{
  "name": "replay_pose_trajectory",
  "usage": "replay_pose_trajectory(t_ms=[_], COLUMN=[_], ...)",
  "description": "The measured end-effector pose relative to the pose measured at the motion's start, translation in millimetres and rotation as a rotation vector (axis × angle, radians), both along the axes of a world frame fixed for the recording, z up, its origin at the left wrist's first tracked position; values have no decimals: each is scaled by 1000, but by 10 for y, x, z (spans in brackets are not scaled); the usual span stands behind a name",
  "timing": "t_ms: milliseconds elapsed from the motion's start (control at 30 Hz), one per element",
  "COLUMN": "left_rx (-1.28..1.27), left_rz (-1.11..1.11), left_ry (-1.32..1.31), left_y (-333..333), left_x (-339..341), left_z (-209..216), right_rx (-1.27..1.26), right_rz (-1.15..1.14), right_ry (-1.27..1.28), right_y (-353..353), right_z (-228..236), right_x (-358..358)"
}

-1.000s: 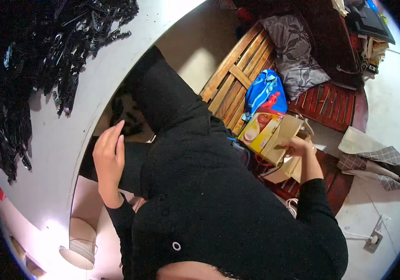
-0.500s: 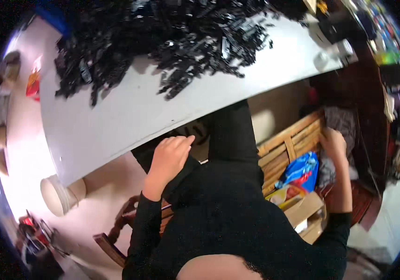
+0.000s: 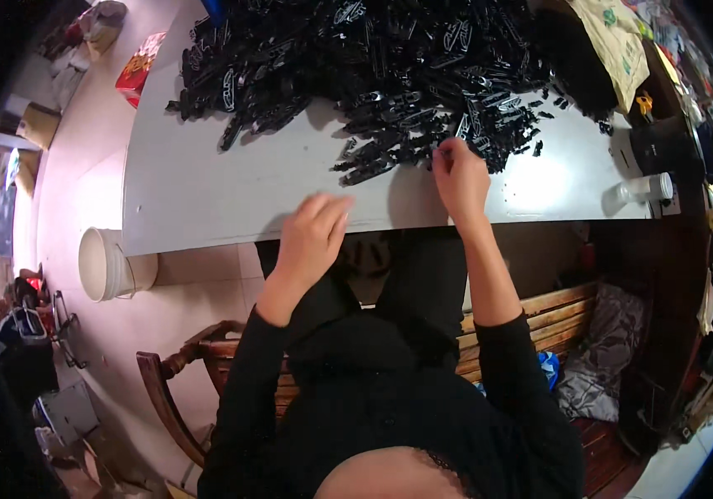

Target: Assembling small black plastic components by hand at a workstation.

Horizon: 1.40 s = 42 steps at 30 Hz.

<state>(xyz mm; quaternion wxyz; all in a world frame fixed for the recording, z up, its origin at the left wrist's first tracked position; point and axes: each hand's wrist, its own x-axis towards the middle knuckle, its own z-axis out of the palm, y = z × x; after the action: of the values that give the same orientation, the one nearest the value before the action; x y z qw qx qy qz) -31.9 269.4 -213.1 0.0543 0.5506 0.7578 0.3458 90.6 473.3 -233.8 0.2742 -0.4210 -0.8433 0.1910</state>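
A large heap of small glossy black plastic pieces (image 3: 373,62) covers the far part of the white table (image 3: 198,195). My right hand (image 3: 461,181) is at the near edge of this heap, thumb and fingers pinched together. What sits between those fingertips is hidden or too small to make out. Slightly blurred, my left hand (image 3: 311,237) hovers over the table's near edge with its fingers loosely bent and apart, nothing seen in them.
At the table's right end lies a clear plastic cup (image 3: 643,190) on its side. Below the left corner stands a white bucket (image 3: 105,264). A wooden bench (image 3: 539,328) with a grey cushion (image 3: 602,353) is at my right. Beyond the table's left edge is a red package (image 3: 138,71).
My right hand has come up from beside the bench to the black heap, its fingers now pinched. My left hand has moved over the table's edge. The whole view has shifted.
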Motion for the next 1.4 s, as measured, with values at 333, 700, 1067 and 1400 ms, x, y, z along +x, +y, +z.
replay_pose_trajectory(t_ms=[333, 700, 1067, 1400], left_rx=[-158, 136, 231, 191], left_rz=[124, 156, 99, -100], left_ry=[361, -588, -1060, -900], left_y=[551, 263, 195, 130], left_x=[79, 18, 195, 291], left_z=[-111, -90, 86, 44], right_rx=[-25, 264, -1177, -1211], right_rz=[7, 339, 422, 262], right_ry=[-265, -239, 580, 801], right_y=[118, 229, -755, -1016], right_z=[39, 115, 448, 359], right_x=[-71, -201, 4, -74])
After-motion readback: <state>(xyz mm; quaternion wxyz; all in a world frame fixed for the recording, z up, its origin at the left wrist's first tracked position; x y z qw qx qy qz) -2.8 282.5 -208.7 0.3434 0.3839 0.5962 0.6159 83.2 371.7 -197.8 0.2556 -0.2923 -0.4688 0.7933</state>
